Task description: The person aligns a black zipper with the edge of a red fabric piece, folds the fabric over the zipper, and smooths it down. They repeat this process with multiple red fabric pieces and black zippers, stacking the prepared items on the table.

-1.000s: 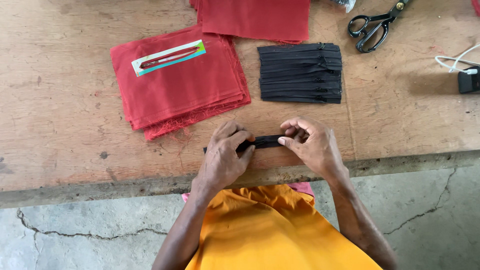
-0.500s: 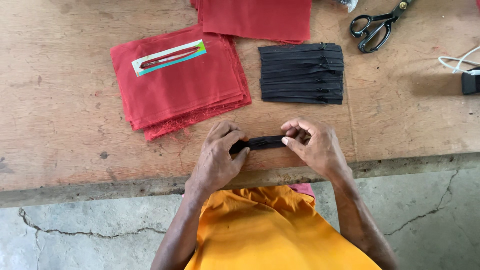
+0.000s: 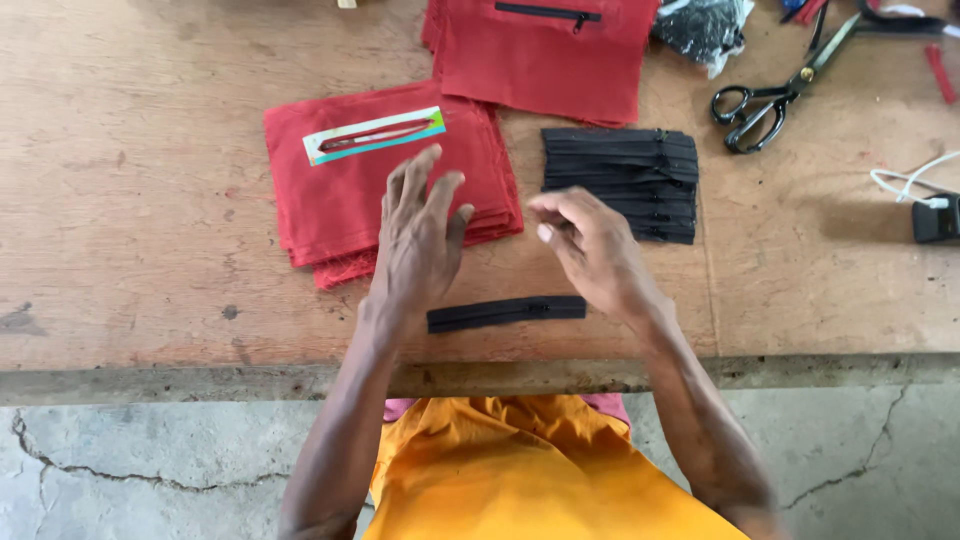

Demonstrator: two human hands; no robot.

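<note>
Across the worn wooden tabletop [image 3: 130, 200], the first thing from the left is a stack of red fabric pieces [image 3: 340, 200], squared up with frayed edges showing at its near left corner; on its top sheet lies a long narrow template [image 3: 374, 135] with a slot cut along its middle and a light, coloured border. The left hand [image 3: 420, 240] hovers over the near right corner of that stack, at about 5 o'clock from the template, fingers spread and straight, palm down, holding nothing. Just below and to the right of it, at 5 o'clock from the left hand, a single black zipper [image 3: 507, 312] lies flat on the tabletop close to the near edge, running left to right, free of both hands. The right hand [image 3: 595, 245] is raised at 1 o'clock from the zipper, loosely open with the fingers slightly curled toward the left hand, gripping nothing. Beyond the two hands, at 12 o'clock, a second pile of red fabric [image 3: 545, 50] carries a sewn-in black zipper along its top. At 1 o'clock from the right hand sits a neat stack of black zippers [image 3: 620, 180], close beside the red stack. Further right lie black-handled scissors [image 3: 775, 95] with blades pointing to 1 o'clock, and at the far right edge a black plug [image 3: 937, 218] with a white cable [image 3: 900, 180].
</note>
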